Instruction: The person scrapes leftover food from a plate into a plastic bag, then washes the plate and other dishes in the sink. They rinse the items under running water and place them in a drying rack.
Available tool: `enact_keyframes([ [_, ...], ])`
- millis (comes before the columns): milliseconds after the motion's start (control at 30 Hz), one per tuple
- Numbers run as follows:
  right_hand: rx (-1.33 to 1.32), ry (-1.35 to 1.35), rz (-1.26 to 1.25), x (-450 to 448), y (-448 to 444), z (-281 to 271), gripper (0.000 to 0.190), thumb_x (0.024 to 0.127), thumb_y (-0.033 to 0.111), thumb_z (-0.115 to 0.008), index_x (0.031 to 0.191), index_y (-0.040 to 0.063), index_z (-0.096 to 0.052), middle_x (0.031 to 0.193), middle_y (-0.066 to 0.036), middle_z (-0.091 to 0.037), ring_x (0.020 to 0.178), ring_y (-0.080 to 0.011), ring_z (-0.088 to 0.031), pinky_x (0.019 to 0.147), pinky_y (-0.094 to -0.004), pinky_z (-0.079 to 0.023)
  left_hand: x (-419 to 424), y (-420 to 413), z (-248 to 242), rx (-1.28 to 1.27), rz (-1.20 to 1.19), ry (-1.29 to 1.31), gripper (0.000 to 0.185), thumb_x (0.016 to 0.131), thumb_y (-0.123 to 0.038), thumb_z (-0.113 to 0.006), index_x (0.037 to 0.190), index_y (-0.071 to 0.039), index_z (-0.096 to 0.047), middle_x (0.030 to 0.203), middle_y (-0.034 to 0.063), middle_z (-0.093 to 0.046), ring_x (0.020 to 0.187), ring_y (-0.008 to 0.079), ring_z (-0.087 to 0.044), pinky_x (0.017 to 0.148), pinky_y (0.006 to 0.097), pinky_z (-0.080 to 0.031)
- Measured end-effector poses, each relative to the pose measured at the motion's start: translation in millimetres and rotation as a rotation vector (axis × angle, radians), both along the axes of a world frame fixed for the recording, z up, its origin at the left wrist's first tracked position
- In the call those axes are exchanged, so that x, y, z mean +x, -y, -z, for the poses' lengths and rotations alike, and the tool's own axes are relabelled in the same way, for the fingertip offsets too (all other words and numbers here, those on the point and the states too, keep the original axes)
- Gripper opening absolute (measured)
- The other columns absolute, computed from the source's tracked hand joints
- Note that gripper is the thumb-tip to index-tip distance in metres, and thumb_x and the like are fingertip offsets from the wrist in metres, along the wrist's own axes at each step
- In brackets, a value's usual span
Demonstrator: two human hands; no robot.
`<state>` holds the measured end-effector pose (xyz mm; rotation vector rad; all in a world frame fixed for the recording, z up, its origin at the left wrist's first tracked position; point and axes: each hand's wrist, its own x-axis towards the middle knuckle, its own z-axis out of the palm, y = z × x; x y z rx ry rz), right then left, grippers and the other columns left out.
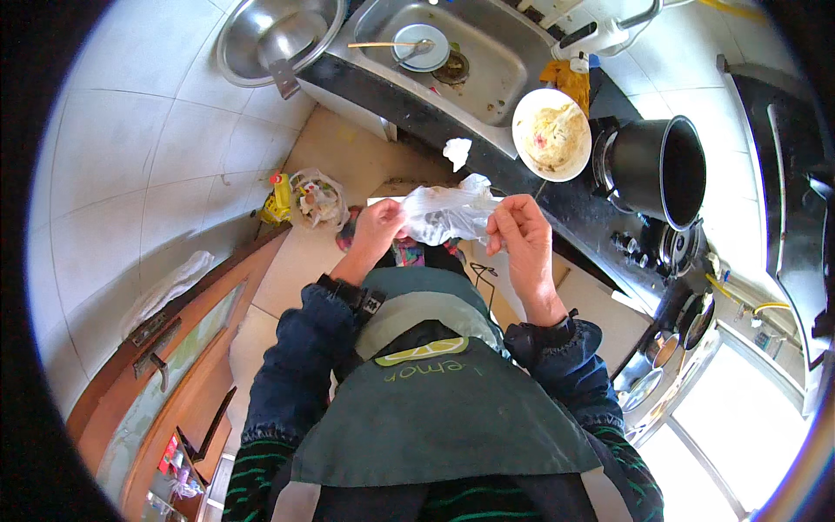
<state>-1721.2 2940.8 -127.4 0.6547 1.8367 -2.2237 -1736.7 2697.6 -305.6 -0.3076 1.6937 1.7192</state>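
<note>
A clear, crumpled plastic bag (443, 212) is stretched between my two hands in front of the apron. My left hand (378, 228) pinches its left end. At the other end, my right hand (524, 245) grips the film between thumb and fingers. Just beyond the bag, a crumpled white tissue (457, 153) lies on the edge of the black countertop (417, 116). Farther right, a white bowl (552, 135) with yellowish food residue sits by the sink corner.
The steel sink (522, 78) holds a small plate (417, 39) with a spoon and a chopstick. A black pot (652, 171) stands on the stove at right. On the floor at left are a bag of rubbish (318, 199) and a yellow bottle (279, 196). A wooden door (196, 365) stands at lower left.
</note>
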Motion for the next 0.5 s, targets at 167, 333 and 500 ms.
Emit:
enact_keyframes([
  [167, 0.058, -0.021, -0.071, -13.5, 16.0, 30.7, 0.006, 0.099, 0.007, -0.053, 0.099, 0.001, -0.053, 0.076, -0.005, -0.060, 0.060, -0.0095, -0.054, 0.058, -0.0248, -0.048, 9.5, 50.6, -17.7, 0.001, -0.282, -0.063, 0.018, 0.093, -0.010, -0.064, 0.108, 0.000, -0.061, 0.099, 0.0049, -0.065, 0.089, 0.0124, -0.064, 0.075, 0.0275, -0.055],
  [333, 0.086, 0.084, -0.147, -21.4, 35.1, 71.4, 0.012, 0.098, 0.012, -0.057, 0.101, 0.001, -0.059, 0.081, -0.005, -0.063, 0.070, -0.0105, -0.058, 0.066, -0.0248, -0.049, -5.8, 95.5, -56.8, 0.059, -0.341, -0.091, 0.009, 0.095, -0.011, -0.061, 0.100, -0.004, -0.064, 0.085, -0.0016, -0.063, 0.075, 0.0064, -0.057, 0.070, 0.0214, -0.046],
  [500, 0.368, -0.080, -0.210, -68.4, 28.7, 99.5, 0.030, 0.094, 0.018, -0.062, 0.118, 0.000, -0.063, 0.101, -0.006, -0.066, 0.094, -0.0137, -0.061, 0.083, -0.0283, -0.049, -22.3, 140.0, -80.5, -0.060, -0.289, -0.194, 0.008, 0.095, -0.012, -0.059, 0.096, -0.004, -0.063, 0.081, -0.0025, -0.060, 0.074, 0.0056, -0.054, 0.067, 0.0208, -0.043],
])
